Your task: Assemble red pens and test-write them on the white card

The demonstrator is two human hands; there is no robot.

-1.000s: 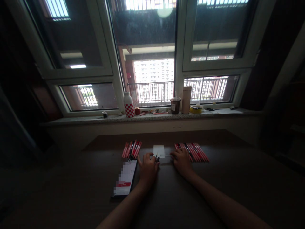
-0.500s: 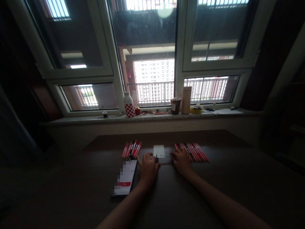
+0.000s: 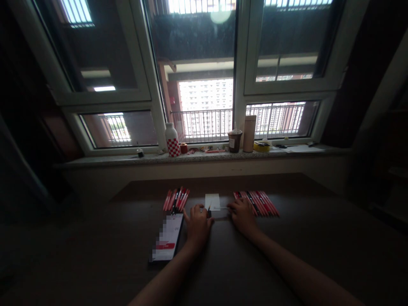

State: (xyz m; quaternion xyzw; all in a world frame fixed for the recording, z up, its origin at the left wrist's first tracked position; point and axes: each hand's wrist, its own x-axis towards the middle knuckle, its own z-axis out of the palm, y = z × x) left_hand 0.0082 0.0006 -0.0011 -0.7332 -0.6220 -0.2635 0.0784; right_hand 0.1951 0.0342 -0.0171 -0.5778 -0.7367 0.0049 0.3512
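Note:
My left hand (image 3: pixel 197 223) rests on the dark table (image 3: pixel 95 250) with its fingers curled round a small dark pen part (image 3: pixel 209 211). My right hand (image 3: pixel 242 215) lies a little to the right, fingers pinched on a thin pale piece I cannot make out. Between and just beyond the hands lies a small white paper (image 3: pixel 212 201). A row of red pens (image 3: pixel 175 199) lies beyond my left hand. Another row of red pens (image 3: pixel 259 202) lies right next to my right hand.
A phone (image 3: pixel 167 242) with a lit screen lies left of my left hand. On the windowsill (image 3: pixel 105 160) stand a red-checked white bottle (image 3: pixel 172 140), a dark cup (image 3: pixel 235 140), a tall beige flask (image 3: pixel 249 133), a yellow tape roll (image 3: pixel 262 146) and papers (image 3: pixel 299 148).
Both hands stay nearly still; my left hand has shifted very slightly with the pen part. The phone's screen display has changed a little.

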